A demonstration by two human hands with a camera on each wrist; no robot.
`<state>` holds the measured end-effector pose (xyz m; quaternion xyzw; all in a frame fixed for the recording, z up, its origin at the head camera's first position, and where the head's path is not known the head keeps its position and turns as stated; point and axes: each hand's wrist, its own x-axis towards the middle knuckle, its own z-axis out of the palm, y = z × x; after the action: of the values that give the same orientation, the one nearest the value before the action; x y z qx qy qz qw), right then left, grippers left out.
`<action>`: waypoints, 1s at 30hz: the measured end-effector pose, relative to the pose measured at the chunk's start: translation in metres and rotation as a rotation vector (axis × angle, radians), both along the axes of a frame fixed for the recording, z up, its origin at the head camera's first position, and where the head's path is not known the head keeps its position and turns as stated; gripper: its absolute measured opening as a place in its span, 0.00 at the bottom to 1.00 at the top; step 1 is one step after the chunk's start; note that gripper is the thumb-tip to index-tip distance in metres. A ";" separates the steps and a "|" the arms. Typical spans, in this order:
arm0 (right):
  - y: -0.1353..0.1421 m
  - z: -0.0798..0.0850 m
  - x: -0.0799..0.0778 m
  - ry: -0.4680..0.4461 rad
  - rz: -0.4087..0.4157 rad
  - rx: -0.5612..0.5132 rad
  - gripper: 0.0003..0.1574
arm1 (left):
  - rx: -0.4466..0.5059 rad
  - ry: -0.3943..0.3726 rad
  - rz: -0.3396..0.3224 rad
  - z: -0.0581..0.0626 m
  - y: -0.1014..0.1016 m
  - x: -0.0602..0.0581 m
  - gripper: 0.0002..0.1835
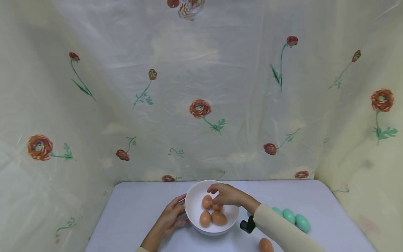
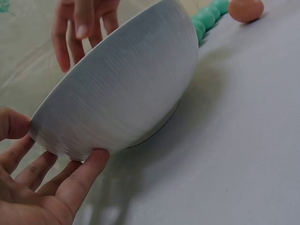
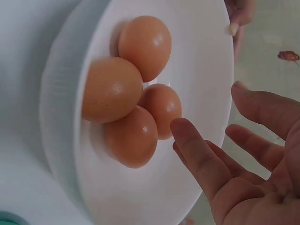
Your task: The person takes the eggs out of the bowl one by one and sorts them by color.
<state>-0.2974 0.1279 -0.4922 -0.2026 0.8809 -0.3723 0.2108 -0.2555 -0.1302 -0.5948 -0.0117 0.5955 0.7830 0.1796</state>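
A white bowl (image 1: 196, 196) with several brown eggs (image 1: 205, 218) inside stands on the table. My left hand (image 1: 170, 215) is spread along the bowl's left side, fingertips touching its outer wall; in the left wrist view these fingertips (image 2: 97, 157) lie between rim and base. Over the bowl is my right hand (image 1: 226, 195), its fingers loosely bent and apart, with nothing between them. In the right wrist view its nearest fingertip (image 3: 180, 126) comes close to one egg (image 3: 164, 110). From the head, the right hand partly covers an egg.
Another brown egg (image 1: 266, 245) lies on the white table (image 1: 135, 213), right of the bowl near the front. Several green eggs (image 1: 303, 223) lie in a row further right, partly behind the right sleeve (image 1: 277, 224). A flowered curtain (image 1: 176, 140) hangs behind the table and at both sides.
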 end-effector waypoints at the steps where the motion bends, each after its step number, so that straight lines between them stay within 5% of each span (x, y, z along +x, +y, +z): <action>1: -0.002 -0.002 -0.002 0.004 -0.005 0.015 0.22 | -0.003 0.006 -0.004 0.000 0.000 0.000 0.31; 16: -0.029 -0.025 -0.018 0.020 0.003 0.136 0.18 | -0.011 0.004 0.017 0.000 0.002 0.000 0.31; 30: -0.047 -0.037 -0.018 0.164 0.186 0.231 0.15 | -0.011 0.000 0.010 -0.003 0.001 -0.001 0.30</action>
<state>-0.3157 0.0809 -0.5288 -0.2873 0.9095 -0.2299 0.1934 -0.2567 -0.1292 -0.5973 -0.0158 0.5998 0.7805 0.1756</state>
